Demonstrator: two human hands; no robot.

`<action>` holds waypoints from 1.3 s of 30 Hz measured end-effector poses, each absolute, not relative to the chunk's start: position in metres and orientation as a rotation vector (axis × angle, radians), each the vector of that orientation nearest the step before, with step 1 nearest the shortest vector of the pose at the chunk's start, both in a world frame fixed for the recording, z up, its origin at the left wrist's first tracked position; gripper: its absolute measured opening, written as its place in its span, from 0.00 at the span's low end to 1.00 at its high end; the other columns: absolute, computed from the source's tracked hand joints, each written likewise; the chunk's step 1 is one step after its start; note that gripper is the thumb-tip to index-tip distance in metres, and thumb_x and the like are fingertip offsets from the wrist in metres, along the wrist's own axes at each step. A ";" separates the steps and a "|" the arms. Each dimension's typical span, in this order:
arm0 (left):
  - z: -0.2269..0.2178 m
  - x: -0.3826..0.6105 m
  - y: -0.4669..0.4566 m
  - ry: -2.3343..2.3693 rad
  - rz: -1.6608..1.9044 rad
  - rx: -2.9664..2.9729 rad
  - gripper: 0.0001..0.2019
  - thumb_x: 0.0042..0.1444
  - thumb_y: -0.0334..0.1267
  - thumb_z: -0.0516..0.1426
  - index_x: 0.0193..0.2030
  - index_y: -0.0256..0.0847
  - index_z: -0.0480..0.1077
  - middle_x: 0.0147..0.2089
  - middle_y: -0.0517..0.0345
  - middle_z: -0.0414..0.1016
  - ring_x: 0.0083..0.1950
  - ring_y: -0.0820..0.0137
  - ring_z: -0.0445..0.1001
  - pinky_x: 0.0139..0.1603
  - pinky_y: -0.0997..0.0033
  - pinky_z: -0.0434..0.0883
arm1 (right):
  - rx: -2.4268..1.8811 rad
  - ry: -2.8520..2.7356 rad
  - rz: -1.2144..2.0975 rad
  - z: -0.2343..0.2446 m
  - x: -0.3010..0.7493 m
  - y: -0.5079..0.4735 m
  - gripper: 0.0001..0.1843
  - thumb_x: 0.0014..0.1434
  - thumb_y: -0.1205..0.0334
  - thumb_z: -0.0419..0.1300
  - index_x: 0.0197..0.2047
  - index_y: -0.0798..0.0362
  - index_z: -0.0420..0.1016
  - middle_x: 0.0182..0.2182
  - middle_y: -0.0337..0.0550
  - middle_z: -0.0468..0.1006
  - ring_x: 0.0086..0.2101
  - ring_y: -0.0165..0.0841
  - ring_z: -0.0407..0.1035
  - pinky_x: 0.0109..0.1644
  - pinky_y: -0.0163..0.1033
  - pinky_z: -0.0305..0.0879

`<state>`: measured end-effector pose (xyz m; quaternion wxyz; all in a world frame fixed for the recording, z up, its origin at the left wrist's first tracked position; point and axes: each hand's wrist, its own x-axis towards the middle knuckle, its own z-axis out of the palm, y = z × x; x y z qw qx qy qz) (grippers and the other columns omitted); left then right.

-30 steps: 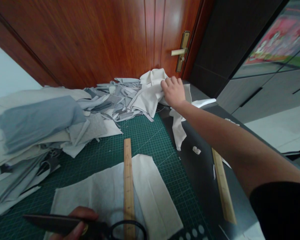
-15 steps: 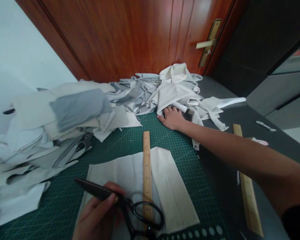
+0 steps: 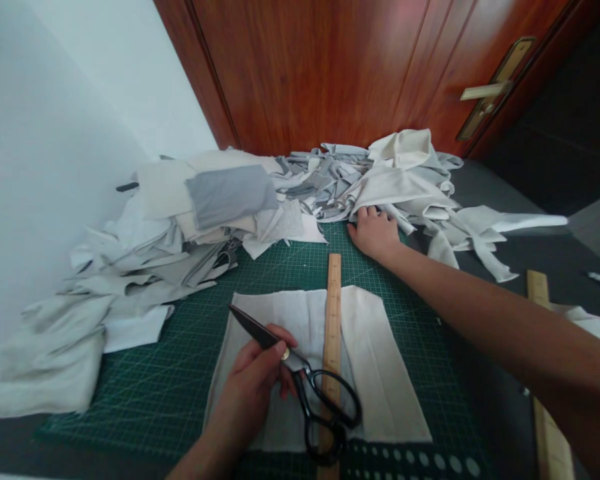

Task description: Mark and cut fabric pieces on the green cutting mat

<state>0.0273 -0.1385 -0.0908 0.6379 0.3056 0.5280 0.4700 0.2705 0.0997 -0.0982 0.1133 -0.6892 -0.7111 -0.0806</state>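
Black-handled scissors (image 3: 325,407) lie in my left hand (image 3: 257,373), fingers wrapped round the blades near the pivot, tips pointing up and left. Beneath them, a piece of pale fabric (image 3: 380,367) is spread on the green cutting mat (image 3: 180,380). A wooden ruler (image 3: 333,307) runs lengthwise over the fabric, partly covered by the scissor handles. My right hand (image 3: 375,233) reaches far forward, palm down with the thumb apart, its fingertips against the edge of a heap of white and grey cloth scraps (image 3: 400,190).
Another fabric pile (image 3: 230,197) stretches along the white wall at left. A second wooden ruler (image 3: 550,427) lies on the dark table at right, below my forearm. Behind the table stands a brown wooden door (image 3: 320,73) with a metal handle (image 3: 487,91).
The view has turned left, so everything sits further right and more of the left pile shows. My left hand still holds the scissors; my right hand stays at the scraps.
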 end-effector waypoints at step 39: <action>-0.078 0.019 -0.152 1.181 0.867 1.654 0.11 0.65 0.36 0.54 0.52 0.42 0.70 0.45 0.53 0.78 0.46 0.64 0.79 0.50 0.60 0.75 | -1.459 -2.054 0.736 -0.052 0.246 -0.131 0.14 0.62 0.58 0.55 0.50 0.50 0.71 0.35 0.42 0.81 0.32 0.36 0.75 0.36 0.39 0.68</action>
